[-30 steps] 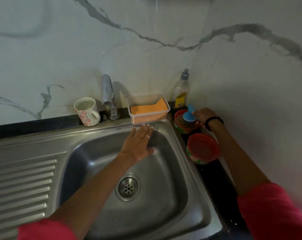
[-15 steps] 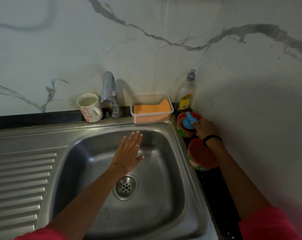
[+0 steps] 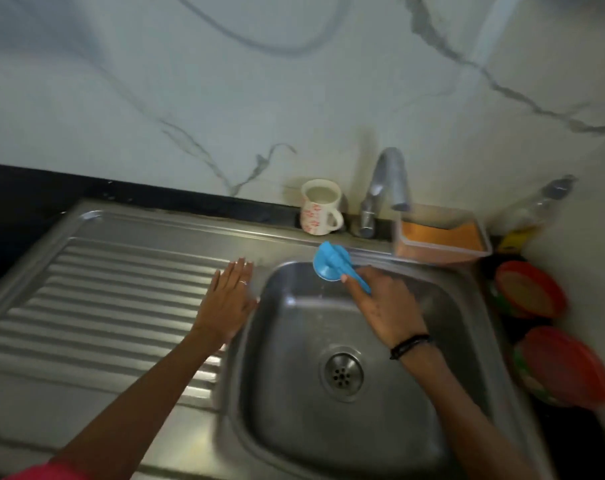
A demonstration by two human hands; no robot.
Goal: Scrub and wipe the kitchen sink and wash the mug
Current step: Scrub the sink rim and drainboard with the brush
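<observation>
I see my right hand (image 3: 385,308) gripping a blue scrubber (image 3: 332,266) by its handle, fingers curled round it, the round head held at the back rim of the sink (image 3: 328,427) basin; whether it touches the steel I cannot tell, since the picture is smeared. My left hand (image 3: 224,304) lies flat on the ribbed draining board (image 3: 103,299) just beside the basin, fingers straight and close together. The mug (image 3: 320,212) stands upright on the ledge behind the basin, beside the tap (image 3: 385,188). A clear tray holding an orange sponge (image 3: 443,237) sits right of the tap.
</observation>
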